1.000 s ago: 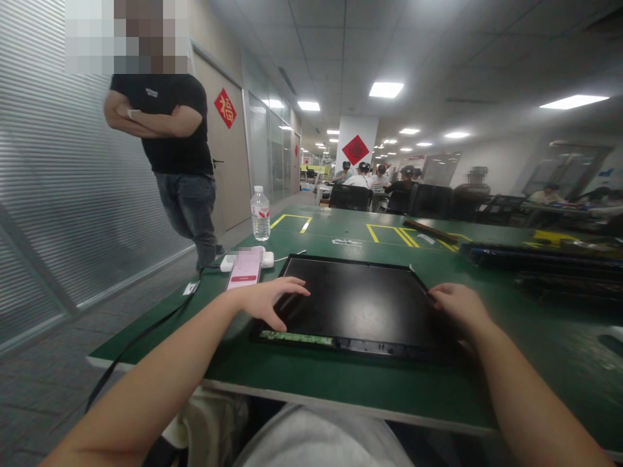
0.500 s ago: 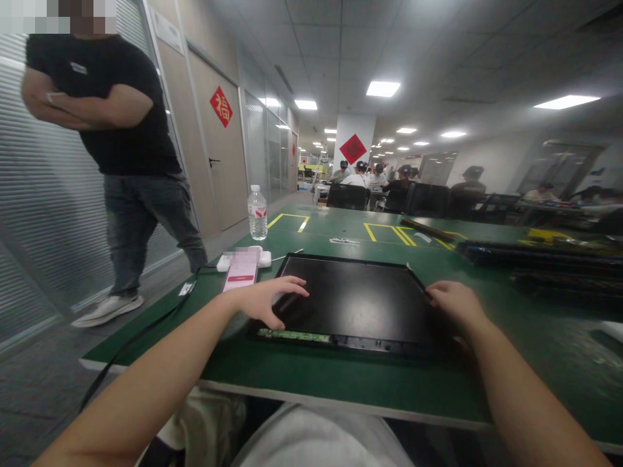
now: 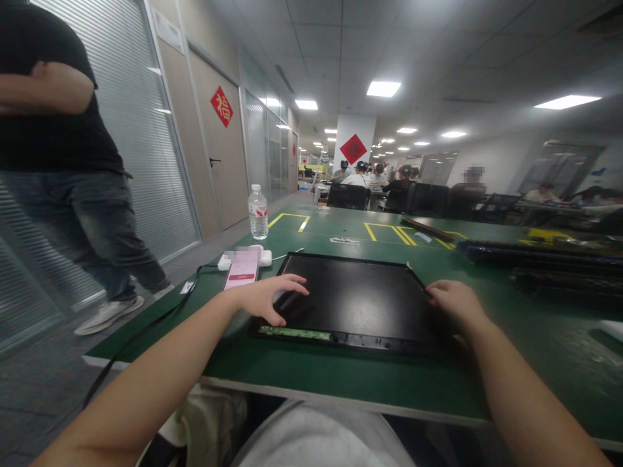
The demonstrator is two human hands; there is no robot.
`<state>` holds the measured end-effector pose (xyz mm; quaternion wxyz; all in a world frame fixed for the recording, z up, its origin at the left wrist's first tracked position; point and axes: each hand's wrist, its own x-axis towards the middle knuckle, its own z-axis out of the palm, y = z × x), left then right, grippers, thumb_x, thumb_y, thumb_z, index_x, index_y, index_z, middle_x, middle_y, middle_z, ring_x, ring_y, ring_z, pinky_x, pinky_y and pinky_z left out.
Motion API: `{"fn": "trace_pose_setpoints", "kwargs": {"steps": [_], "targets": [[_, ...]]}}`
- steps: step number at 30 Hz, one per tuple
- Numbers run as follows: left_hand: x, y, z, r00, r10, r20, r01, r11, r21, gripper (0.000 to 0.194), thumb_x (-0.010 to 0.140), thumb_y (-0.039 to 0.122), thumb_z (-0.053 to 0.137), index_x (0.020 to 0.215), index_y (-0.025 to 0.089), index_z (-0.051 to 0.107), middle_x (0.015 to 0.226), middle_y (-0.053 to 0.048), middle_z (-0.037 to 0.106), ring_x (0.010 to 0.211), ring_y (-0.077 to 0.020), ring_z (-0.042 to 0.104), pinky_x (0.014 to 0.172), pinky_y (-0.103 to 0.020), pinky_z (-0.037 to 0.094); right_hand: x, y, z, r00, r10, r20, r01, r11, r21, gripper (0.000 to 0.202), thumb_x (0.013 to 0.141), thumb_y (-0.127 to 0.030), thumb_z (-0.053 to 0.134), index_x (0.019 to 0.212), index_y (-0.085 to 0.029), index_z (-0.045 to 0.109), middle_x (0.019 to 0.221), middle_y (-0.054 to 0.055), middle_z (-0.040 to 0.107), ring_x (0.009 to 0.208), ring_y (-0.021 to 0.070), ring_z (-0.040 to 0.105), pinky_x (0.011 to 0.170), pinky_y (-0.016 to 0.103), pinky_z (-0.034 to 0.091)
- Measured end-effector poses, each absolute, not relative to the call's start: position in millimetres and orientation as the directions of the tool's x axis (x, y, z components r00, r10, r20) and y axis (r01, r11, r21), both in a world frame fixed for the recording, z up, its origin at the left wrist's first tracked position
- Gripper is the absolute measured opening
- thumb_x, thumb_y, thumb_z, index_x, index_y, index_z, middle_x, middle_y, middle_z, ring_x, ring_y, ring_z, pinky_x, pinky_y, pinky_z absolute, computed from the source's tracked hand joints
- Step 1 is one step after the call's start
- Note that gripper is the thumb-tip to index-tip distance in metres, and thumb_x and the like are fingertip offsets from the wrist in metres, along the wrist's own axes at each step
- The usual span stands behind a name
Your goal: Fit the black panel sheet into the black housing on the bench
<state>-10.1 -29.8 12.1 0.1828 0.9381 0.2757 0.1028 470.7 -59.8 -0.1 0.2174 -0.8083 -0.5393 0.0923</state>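
Observation:
A black display panel (image 3: 360,295) lies flat on the green table in front of me. Along its near edge runs a green circuit board strip (image 3: 294,333). My left hand (image 3: 272,298) rests over the panel's left edge, thumb and fingers spread apart. At the right edge, my right hand (image 3: 455,301) has its fingers closed on the panel's rim; its lower fingers are partly hidden. Just beyond my left wrist lies a phone (image 3: 243,267) with a pinkish screen.
A water bottle (image 3: 258,213) stands on the table (image 3: 341,389) at the back left. A white adapter (image 3: 265,257) and black cable (image 3: 141,334) are near the phone. Long dark parts (image 3: 535,256) lie at the right. A person (image 3: 53,117) is beside the table at left.
The person at the left has moved further left, partly out of view. My hands and the display panel have not visibly moved.

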Motion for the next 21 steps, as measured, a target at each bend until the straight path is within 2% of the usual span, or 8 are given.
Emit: {"fn": "trace_pose_setpoints", "kwargs": {"steps": [7, 10, 14, 17, 21], "targets": [[-11.8, -28.9, 11.9, 0.815, 0.573, 0.082, 0.496, -0.765, 0.411, 0.077, 0.062, 0.028, 0.084, 0.135, 0.026, 0.058, 0.157, -0.011, 0.039, 0.141, -0.0337, 0.041, 0.115, -0.042, 0.034, 471.9, -58.7, -1.9, 0.400, 0.912, 0.097, 0.830, -0.315, -0.461, 0.029, 0.080, -0.028, 0.055, 0.095, -0.022, 0.079, 0.073, 0.005, 0.075, 0.078, 0.0222, 0.068, 0.063, 0.028, 0.044], [-12.8, -27.4, 11.3, 0.787, 0.613, 0.071, 0.537, -0.737, 0.411, 0.077, 0.065, 0.040, 0.084, 0.136, 0.026, 0.058, 0.156, -0.011, 0.040, 0.141, -0.0327, 0.041, 0.116, -0.041, 0.033, 469.3, -60.0, 1.0, 0.416, 0.907, 0.072, 0.822, -0.340, -0.457, 0.029, 0.081, -0.028, 0.055, 0.097, -0.021, 0.078, 0.075, 0.005, 0.075, 0.081, 0.0228, 0.068, 0.064, 0.028, 0.043], [-9.1, -23.3, 7.3, 0.656, 0.740, 0.146, 0.674, -0.662, 0.329, 0.063, 0.076, 0.053, 0.073, 0.130, 0.021, 0.063, 0.147, -0.014, 0.049, 0.135, -0.0317, 0.048, 0.112, -0.041, 0.038, 467.8, -61.2, 3.7, 0.416, 0.908, 0.056, 0.823, -0.350, -0.447, 0.031, 0.082, -0.027, 0.054, 0.101, -0.022, 0.078, 0.076, 0.004, 0.075, 0.086, 0.0230, 0.068, 0.066, 0.028, 0.043], [-4.0, -19.3, 2.4, 0.549, 0.807, 0.218, 0.778, -0.589, 0.219, 0.054, 0.084, 0.051, 0.063, 0.125, 0.016, 0.066, 0.136, -0.017, 0.059, 0.126, -0.0325, 0.054, 0.109, -0.043, 0.041, 469.7, -60.4, 2.4, 0.412, 0.909, 0.066, 0.825, -0.341, -0.450, 0.030, 0.082, -0.028, 0.054, 0.100, -0.022, 0.078, 0.076, 0.005, 0.075, 0.085, 0.0229, 0.068, 0.067, 0.028, 0.044], [0.1, -16.0, -2.8, 0.485, 0.849, 0.209, 0.843, -0.518, 0.146, 0.044, 0.092, 0.040, 0.051, 0.122, 0.013, 0.068, 0.121, -0.018, 0.069, 0.113, -0.0314, 0.062, 0.102, -0.043, 0.045, 472.4, -58.5, -0.7, 0.406, 0.911, 0.075, 0.825, -0.329, -0.459, 0.030, 0.081, -0.029, 0.055, 0.098, -0.022, 0.078, 0.075, 0.005, 0.075, 0.083, 0.0227, 0.068, 0.066, 0.029, 0.044]]}}
